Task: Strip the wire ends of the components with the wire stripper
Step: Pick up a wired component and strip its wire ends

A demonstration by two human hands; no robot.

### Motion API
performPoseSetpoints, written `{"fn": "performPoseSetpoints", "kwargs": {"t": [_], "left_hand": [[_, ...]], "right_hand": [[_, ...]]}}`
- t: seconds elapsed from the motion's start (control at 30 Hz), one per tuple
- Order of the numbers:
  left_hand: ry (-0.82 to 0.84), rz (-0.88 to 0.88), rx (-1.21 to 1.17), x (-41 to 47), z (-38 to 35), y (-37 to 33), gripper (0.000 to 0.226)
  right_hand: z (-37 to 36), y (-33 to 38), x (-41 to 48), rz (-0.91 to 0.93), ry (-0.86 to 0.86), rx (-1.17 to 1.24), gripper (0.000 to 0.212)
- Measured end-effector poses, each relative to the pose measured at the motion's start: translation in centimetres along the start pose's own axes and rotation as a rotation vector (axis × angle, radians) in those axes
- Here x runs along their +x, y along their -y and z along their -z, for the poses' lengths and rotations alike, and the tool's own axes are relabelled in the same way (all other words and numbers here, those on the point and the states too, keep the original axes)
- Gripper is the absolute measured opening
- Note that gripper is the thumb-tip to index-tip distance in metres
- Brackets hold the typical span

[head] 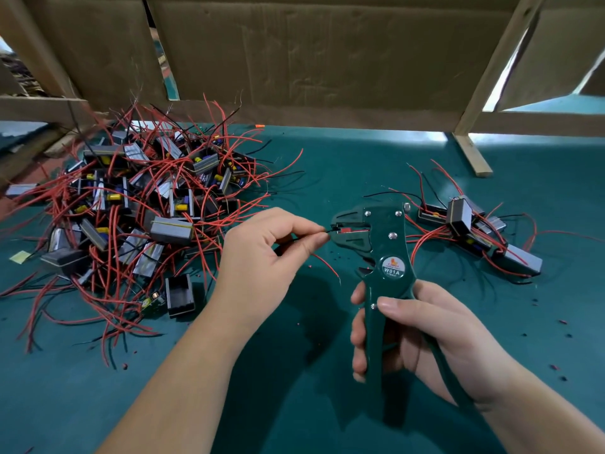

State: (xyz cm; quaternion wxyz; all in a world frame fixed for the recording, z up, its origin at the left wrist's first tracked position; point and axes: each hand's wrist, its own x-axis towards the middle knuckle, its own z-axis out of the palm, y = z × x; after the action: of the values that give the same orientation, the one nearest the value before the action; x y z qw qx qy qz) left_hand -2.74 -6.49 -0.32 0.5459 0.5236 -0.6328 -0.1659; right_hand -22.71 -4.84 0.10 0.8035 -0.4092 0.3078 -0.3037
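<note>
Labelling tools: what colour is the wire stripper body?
Dark green wire stripper, with a round W01A label; head view, gripped by the right hand.

The right hand (425, 335) grips the handles of a dark green metal wire stripper (389, 257), head pointing away from the person, over the teal table mat (327, 158). The left hand (268, 253) pinches a thin black wire (329, 229) between thumb and forefinger, its end at the tool's jaws. A tangled heap of grey box-shaped components (131, 204) with red and black leads lies to the left, a smaller cluster (474, 231) to the right. Brown cardboard panels (311, 54) stand behind.
</note>
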Motion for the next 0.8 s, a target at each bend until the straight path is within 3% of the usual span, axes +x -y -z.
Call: {"fn": "performPoseSetpoints", "kwargs": {"t": [0.3,0.43,0.5,0.63,0.7,0.8], "left_hand": [[0.043,-0.044,0.072,-0.1,0.0,-0.1,0.008],[0.260,0.017,0.204,-0.3,0.2,0.7,0.052],[0.353,0.055,0.362,-0.3,0.2,1.2,0.062],[0.391,0.127,0.510,-0.4,0.0,1.7,0.043],[0.360,0.140,0.559,-0.4,0.0,1.6,0.032],[0.253,0.214,0.518,-0.4,0.0,1.6,0.026]], "right_hand": [[-0.9,-0.2,-0.4,0.014,-0.043,-0.003,0.051],[-1.1,-0.4,-0.4,0.056,-0.226,-0.037,0.037],[-0.6,-0.2,-0.1,0.085,-0.319,-0.047,0.036],[0.2,0.3,0.8,0.162,-0.305,0.030,0.039],[0.4,0.1,1.0,0.181,-0.337,0.098,0.055],[0.6,-0.1,0.9,0.186,-0.318,0.163,0.058]]}}
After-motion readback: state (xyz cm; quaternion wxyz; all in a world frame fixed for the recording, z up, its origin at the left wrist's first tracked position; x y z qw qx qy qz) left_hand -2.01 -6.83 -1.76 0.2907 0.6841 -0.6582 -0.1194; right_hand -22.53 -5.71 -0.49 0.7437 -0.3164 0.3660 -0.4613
